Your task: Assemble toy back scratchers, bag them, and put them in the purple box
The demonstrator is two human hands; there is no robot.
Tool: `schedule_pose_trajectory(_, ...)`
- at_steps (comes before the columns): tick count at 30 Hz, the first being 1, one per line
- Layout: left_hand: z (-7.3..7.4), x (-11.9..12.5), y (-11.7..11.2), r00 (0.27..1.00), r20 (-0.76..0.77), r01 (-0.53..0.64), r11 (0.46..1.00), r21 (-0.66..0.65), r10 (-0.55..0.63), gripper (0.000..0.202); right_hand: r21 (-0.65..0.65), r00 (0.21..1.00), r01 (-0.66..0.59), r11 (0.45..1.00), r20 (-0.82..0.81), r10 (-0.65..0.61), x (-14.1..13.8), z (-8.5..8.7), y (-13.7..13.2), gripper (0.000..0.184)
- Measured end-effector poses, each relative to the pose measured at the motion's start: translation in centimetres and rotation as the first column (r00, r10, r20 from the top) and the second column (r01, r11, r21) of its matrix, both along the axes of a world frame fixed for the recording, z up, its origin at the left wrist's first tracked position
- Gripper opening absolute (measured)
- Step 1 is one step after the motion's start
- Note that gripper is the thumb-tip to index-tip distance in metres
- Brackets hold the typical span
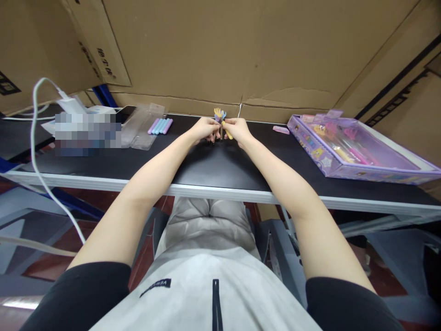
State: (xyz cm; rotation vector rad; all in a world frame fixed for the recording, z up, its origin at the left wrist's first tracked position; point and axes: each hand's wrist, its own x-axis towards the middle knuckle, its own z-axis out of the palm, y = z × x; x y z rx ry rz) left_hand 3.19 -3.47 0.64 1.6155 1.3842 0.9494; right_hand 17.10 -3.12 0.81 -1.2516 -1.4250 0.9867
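both hands meet at the far side of the black table (220,170), with a little bunch of toy forks (218,113) between them, yellow and blue, prongs up. the left hand (204,129) has its fingertips pressed together on the bunch from its own side. the right hand (238,128) pinches it from the other side, and a yellow handle (228,134) sticks out below the right fingers. the two hands sit close around the bunch, but which finger presses where is too small to tell. the bunch seems to be held just above the table top rather than lying on it.

just behind the grip, a thin white strip (240,109) stands against the cardboard wall (206,55). left of the grip, near but apart from it, lies a row of pastel sticks (160,125), purple, blue and pink, side by side. a clear plastic bag (139,128) lies right beside them, further left. further left still is a white charger (70,105), its cable (33,138) looping down over the table edge. right of the grip, a small pink piece (281,129) lies flat on the table. beyond it, well apart from the hands, is a purple toy box (344,156) with coloured pieces showing inside.
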Motion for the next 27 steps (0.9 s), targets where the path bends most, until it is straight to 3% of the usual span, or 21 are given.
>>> schedule_pose_trajectory(5,-0.8,-1.0,1.2,0.97,-0.228,-0.05,0.99,0.134,0.08,0.019,0.005,0.989,0.122,0.992,0.086,-0.122,1.7,-1.0,2.4,0.031)
schedule_pose_trajectory(9,-1.6,-2.6,2.5,0.852,-0.472,-0.089,0.951,0.295,0.226,0.021,0.002,0.97,0.188,0.982,0.159,-0.186,3.3,-1.8,3.9,0.026)
schedule_pose_trajectory(14,-2.2,-4.3,3.4,0.745,-0.575,-0.143,0.923,0.358,0.338,0.031,0.017,0.923,0.198,0.98,0.332,-0.192,4.3,-2.3,4.5,0.021)
schedule_pose_trajectory(20,-2.7,-5.4,4.2,0.735,-0.633,-0.104,0.963,0.25,0.244,0.031,0.074,0.762,0.08,0.994,0.639,-0.109,4.4,-1.7,4.0,0.011)
schedule_pose_trajectory(23,-3.0,-5.8,4.7,0.745,-0.634,-0.067,0.968,0.24,0.209,0.026,0.101,0.659,0.059,0.993,0.743,-0.115,4.2,-1.5,3.8,0.019)
schedule_pose_trajectory(27,-3.3,-6.1,5.1,0.761,-0.621,-0.037,0.968,0.247,0.188,0.022,0.099,0.636,0.069,0.993,0.762,-0.121,4.2,-1.4,3.8,0.025)
